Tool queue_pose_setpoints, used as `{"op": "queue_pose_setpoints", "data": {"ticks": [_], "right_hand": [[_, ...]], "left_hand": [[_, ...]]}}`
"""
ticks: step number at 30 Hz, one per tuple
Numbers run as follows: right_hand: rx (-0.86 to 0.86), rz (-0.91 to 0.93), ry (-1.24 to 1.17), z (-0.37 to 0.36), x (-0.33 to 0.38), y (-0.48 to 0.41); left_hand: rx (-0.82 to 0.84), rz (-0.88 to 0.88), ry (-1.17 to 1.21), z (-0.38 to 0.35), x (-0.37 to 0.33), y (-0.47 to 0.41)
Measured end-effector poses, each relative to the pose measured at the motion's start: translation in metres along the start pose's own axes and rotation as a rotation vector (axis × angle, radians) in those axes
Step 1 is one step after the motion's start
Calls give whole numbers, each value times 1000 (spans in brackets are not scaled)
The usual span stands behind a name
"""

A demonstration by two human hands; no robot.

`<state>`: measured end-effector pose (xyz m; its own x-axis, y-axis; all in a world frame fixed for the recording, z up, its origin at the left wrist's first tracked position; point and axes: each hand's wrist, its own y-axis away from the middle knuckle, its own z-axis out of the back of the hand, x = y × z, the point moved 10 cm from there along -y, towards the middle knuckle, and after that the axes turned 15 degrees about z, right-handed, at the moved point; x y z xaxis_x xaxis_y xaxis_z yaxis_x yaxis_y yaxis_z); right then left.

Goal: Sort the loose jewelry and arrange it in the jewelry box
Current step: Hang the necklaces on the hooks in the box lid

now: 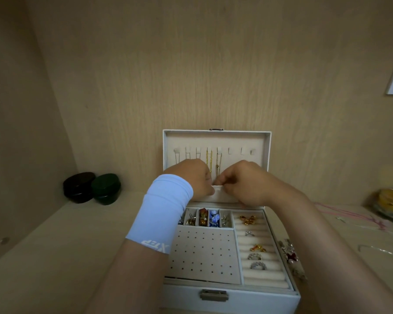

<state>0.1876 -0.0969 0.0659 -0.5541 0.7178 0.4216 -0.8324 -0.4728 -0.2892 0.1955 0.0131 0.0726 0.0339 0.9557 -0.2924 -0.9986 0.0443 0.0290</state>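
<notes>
**Figure. Both hands working at the raised lid of an open jewelry box on a pale wooden shelf (55,257).**

The white, two-tier jewelry box (236,300) stands against the back panel, its lid (213,139) upright. The left hand (191,177), wearing a light-blue fabric sleeve (163,209), and the bare right hand (245,182) meet with curled fingers at the top edge of the lid's cream pocket (222,196); whether either grasps anything cannot be told. Far left sit a black round tin (80,188) and a green round tin (106,189), touching. Two gold chains (209,159) hang from the lid's hooks, just above the fingers. Loose red-and-silver brooches (290,252) lie just right of the box. Silver and amber rings (258,265) sit in the right-hand roll section.
</notes>
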Motion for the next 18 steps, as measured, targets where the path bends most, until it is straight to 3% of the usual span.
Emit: {"op": "queue_pose_setpoints", "data": {"ticks": [7, 11, 18], "right_hand": [[-215, -10, -148, 50, -8, 22], [-234, -53, -96, 82, -32, 55], [-225, -224, 25, 129, -117, 124]], "left_hand": [[-69, -72, 163, 12, -14, 9], [-76, -209, 292, 7, -49, 26], [20, -358, 321, -34, -130, 44]]}}
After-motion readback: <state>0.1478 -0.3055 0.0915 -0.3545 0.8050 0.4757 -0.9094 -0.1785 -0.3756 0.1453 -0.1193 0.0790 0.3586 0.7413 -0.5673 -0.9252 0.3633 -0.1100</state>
